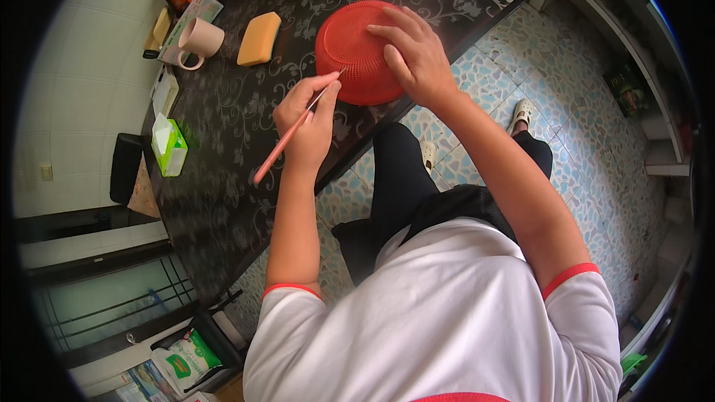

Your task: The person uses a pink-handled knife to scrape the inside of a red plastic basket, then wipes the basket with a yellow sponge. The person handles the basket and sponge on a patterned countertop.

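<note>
A round red plastic mesh basket [357, 39] lies on the dark, scroll-patterned table, its flat perforated base seemingly facing up. Between the thumb and fingers of my left hand [308, 114] is a slim tool with a pink handle [285, 142] and a thin metal shaft. Its fine tip meets the basket's ribbed side; the exact kind of tool cannot be told. My right hand [416, 58] lies over the basket's right part, fingers spread on the mesh and thumb bent against it, covering that part of the basket. A yellow sponge [258, 39] sits left of the basket.
A pink mug [201, 38] and a patterned box [192, 19] stand at the table's far left, with a green tissue box [169, 148] nearer. The table edge [357, 148] runs diagonally beside my legs. A packet with green print [192, 357] lies at lower left.
</note>
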`<state>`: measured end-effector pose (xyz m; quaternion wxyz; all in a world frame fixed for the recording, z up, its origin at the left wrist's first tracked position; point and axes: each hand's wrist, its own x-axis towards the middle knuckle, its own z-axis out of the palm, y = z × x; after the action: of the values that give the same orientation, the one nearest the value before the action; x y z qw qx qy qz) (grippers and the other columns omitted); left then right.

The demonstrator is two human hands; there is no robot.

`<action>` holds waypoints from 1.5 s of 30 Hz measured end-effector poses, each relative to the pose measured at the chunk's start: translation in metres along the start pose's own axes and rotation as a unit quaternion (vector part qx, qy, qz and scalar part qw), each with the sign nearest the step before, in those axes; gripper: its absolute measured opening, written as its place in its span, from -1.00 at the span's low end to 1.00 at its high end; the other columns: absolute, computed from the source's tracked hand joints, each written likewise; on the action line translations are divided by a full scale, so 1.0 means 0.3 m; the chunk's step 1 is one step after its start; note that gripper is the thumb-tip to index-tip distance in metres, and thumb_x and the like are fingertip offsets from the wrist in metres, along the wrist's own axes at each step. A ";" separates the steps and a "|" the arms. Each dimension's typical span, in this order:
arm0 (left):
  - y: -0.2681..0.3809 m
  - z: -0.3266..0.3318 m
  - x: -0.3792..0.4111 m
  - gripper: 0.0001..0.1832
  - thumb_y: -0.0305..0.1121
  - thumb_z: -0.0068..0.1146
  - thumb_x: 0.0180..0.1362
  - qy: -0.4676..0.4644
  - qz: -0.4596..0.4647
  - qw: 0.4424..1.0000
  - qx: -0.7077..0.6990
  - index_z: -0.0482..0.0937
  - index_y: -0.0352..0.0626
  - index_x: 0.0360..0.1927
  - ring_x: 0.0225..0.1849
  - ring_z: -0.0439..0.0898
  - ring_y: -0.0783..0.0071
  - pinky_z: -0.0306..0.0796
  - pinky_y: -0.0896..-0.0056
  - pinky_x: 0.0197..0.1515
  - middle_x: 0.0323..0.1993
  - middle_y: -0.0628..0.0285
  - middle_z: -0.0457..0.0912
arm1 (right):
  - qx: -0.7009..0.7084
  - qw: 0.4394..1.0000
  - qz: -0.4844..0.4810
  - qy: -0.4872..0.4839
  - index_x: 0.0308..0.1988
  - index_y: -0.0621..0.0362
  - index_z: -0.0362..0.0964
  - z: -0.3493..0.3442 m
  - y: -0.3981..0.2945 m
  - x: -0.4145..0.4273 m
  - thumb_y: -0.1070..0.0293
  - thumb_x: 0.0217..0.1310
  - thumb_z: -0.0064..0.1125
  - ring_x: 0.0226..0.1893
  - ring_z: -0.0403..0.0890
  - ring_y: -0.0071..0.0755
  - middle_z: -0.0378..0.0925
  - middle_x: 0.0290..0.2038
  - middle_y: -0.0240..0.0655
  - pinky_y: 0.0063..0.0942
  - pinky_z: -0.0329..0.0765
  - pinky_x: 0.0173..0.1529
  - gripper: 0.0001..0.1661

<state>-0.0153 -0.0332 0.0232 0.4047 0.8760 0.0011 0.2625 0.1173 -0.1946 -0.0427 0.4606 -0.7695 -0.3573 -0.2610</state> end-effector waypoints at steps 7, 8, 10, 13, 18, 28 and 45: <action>-0.012 -0.012 -0.023 -0.84 -0.49 0.14 0.29 0.002 -0.048 0.994 -0.098 0.62 -0.38 -0.14 -0.25 0.65 0.58 0.50 0.57 -0.14 -0.27 0.19 0.69 | -0.010 1.000 0.011 0.010 0.04 -0.10 0.51 -0.004 -0.012 -0.001 0.22 0.25 -0.06 0.31 0.27 0.09 0.39 0.22 -0.26 -0.04 0.23 0.31 -0.61; 0.003 -0.009 -0.003 -0.84 -0.50 0.13 0.29 0.016 -0.031 0.996 -0.083 0.62 -0.37 -0.13 -0.22 0.66 0.56 0.52 0.55 -0.10 -0.26 0.18 0.69 | -0.008 1.000 0.009 0.013 0.04 -0.10 0.51 0.001 -0.008 0.001 0.22 0.24 -0.06 0.31 0.27 0.09 0.40 0.22 -0.26 -0.04 0.24 0.31 -0.61; -0.009 -0.004 0.006 -0.84 -0.51 0.13 0.29 0.003 -0.019 0.999 -0.047 0.62 -0.37 -0.13 -0.22 0.66 0.56 0.52 0.56 -0.10 -0.27 0.18 0.69 | -0.007 1.000 0.006 0.011 0.04 -0.10 0.52 0.002 -0.008 0.002 0.22 0.24 -0.06 0.31 0.27 0.09 0.40 0.22 -0.26 -0.04 0.24 0.31 -0.61; -0.016 -0.015 -0.005 -0.84 -0.50 0.14 0.29 -0.036 -0.039 0.998 -0.027 0.62 -0.36 -0.13 -0.24 0.65 0.58 0.51 0.56 -0.13 -0.30 0.20 0.69 | -0.009 1.000 0.006 0.007 0.04 -0.10 0.52 -0.002 -0.008 0.003 0.22 0.24 -0.06 0.30 0.28 0.09 0.40 0.21 -0.25 -0.04 0.24 0.31 -0.61; -0.015 -0.020 -0.041 -0.84 -0.50 0.12 0.30 -0.033 -0.081 0.993 -0.076 0.61 -0.38 -0.13 -0.22 0.66 0.56 0.53 0.54 -0.10 -0.30 0.20 0.69 | -0.018 1.000 0.004 0.015 0.03 -0.10 0.52 -0.003 -0.008 -0.004 0.22 0.24 -0.06 0.29 0.29 0.09 0.41 0.21 -0.24 -0.05 0.25 0.30 -0.61; -0.055 -0.052 -0.023 -0.83 -0.48 0.11 0.31 -0.077 -0.099 0.985 -0.116 0.60 -0.40 -0.13 -0.18 0.68 0.47 0.58 0.46 -0.05 -0.25 0.12 0.68 | -0.012 1.000 0.010 0.012 0.04 -0.11 0.52 0.005 -0.010 0.003 0.22 0.24 -0.06 0.30 0.29 0.05 0.40 0.21 -0.27 -0.06 0.25 0.31 -0.61; -0.072 -0.028 0.005 -0.86 -0.46 0.16 0.28 -0.034 -0.084 0.970 -0.224 0.60 -0.35 -0.20 -0.19 0.65 0.46 0.48 0.49 -0.04 -0.22 0.16 0.68 | -0.011 1.000 0.013 0.008 0.02 -0.06 0.51 -0.026 -0.017 -0.013 0.27 0.21 -0.04 0.29 0.29 0.14 0.40 0.20 -0.19 -0.05 0.25 0.31 -0.61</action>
<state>-0.0134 -0.0126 0.0131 0.6113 0.7679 0.0019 0.1914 0.1103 -0.2011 -0.0394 0.4587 -0.7769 -0.3403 -0.2649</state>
